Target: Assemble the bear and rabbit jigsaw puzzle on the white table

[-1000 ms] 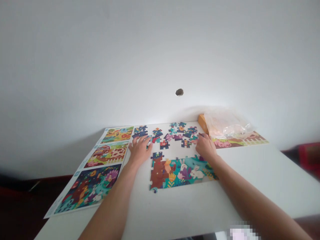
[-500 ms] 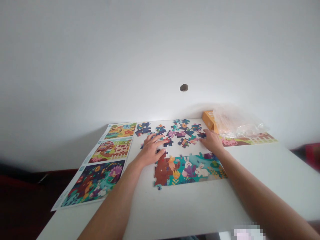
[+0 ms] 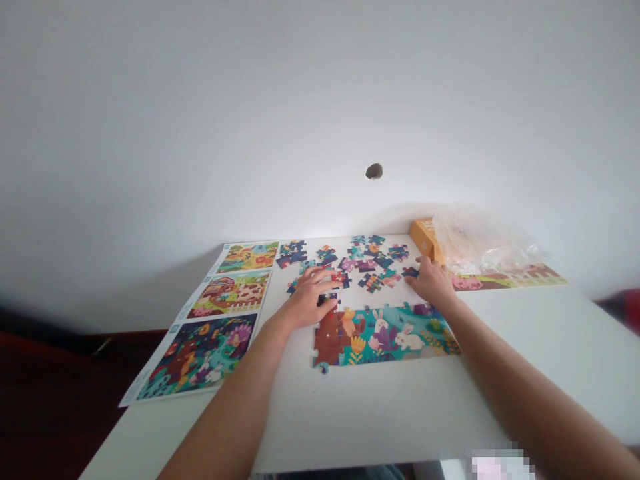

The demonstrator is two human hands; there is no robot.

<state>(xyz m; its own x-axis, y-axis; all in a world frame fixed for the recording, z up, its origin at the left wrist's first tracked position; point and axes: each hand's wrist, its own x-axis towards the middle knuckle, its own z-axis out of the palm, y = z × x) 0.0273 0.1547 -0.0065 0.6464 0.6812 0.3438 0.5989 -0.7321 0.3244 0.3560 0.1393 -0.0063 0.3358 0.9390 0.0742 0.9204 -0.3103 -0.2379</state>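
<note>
A partly joined jigsaw puzzle [image 3: 380,340] lies on the white table, showing a bear, a fox and white rabbits. My left hand [image 3: 311,299] rests at its upper left corner, fingers spread over dark blue and red pieces [image 3: 343,280]. Its thumb lies by a dark piece [image 3: 331,299] at the top of the bear section. Beyond the puzzle's right end, my right hand [image 3: 433,283] has a dark blue puzzle piece [image 3: 411,272] between thumb and index finger, low at the table. Several loose pieces [image 3: 371,282] lie scattered between and behind my hands.
On the left lies a reference sheet [image 3: 200,357] with three printed pictures. At the back right stand an orange box [image 3: 424,235] and a clear plastic bag [image 3: 485,243], beside a joined farm puzzle strip [image 3: 510,278]. The wall [image 3: 300,133] borders the table's back edge.
The view has shifted slightly, moving everything a little to the right. The dark piece at my right fingers has slid slightly toward me. My left hand stays in nearly the same place.
</note>
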